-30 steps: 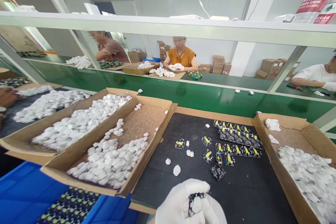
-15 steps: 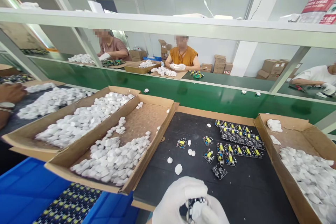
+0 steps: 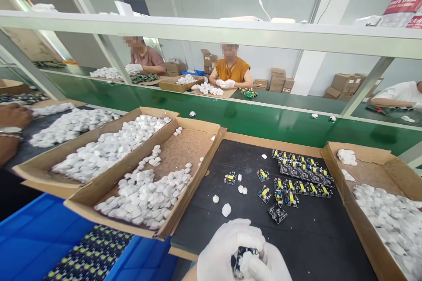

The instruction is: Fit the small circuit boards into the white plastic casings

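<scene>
Both my hands wear white gloves and meet at the bottom edge of the view. My left hand (image 3: 227,246) and my right hand (image 3: 267,265) are closed together around a small black circuit board (image 3: 240,255) with a white plastic piece against it. Ahead of them on the black mat (image 3: 306,237) lie several small circuit boards (image 3: 296,178) with yellow parts and a few loose white plastic pieces (image 3: 226,209).
A cardboard tray (image 3: 198,193) of white pieces stands to the left, another cardboard tray (image 3: 349,210) to the right. A blue bin (image 3: 29,241) holds more boards at bottom left. Across the green conveyor (image 3: 257,120) other people work; another person's arm (image 3: 9,129) shows at far left.
The view shifted slightly. My gloved hands stayed together at the bottom edge, turning the small board and white piece a little between the fingers.
</scene>
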A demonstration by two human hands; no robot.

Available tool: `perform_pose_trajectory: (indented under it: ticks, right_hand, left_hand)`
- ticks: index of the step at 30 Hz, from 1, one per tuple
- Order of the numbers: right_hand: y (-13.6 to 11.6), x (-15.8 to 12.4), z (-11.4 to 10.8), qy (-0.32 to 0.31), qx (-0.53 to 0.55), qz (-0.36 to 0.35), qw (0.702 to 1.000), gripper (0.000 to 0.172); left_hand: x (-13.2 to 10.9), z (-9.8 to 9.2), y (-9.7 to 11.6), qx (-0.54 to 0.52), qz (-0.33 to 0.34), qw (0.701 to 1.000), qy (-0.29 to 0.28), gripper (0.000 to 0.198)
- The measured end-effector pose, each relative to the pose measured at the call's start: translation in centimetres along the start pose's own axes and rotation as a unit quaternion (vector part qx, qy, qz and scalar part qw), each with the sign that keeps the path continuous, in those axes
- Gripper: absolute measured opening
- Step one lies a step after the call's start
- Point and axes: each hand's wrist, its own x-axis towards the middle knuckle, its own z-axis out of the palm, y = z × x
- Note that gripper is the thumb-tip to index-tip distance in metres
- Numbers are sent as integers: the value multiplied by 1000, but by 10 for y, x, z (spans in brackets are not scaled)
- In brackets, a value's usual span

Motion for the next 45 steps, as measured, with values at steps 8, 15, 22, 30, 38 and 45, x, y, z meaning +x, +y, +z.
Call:
perform_pose_trajectory:
  ticks: [8,15,22,30,38,45]
  right_hand:
    - [-8,0,-8,-28,-40,61,997,48]
    - [-27,7,-10,-61,-74,80,992,39]
    - [-37,26,5,-79,-155,64,983,34]
    - [-76,86,-26,76,-418,45,904,29]
    - [-98,257,-124,257,-579,79,769,31]
    - [-90,282,-162,271,-634,93,718,30]
  left_hand:
    - [10,3,-14,-169,-18,983,-74,48]
    - [14,-4,-15,-53,21,997,-46,54]
    - [15,-9,-26,52,100,993,-26,48]
    - [10,-15,-49,140,-175,970,92,90]
    - [18,-16,-71,245,-269,928,79,46]
    - [18,-18,-77,153,-302,933,118,32]
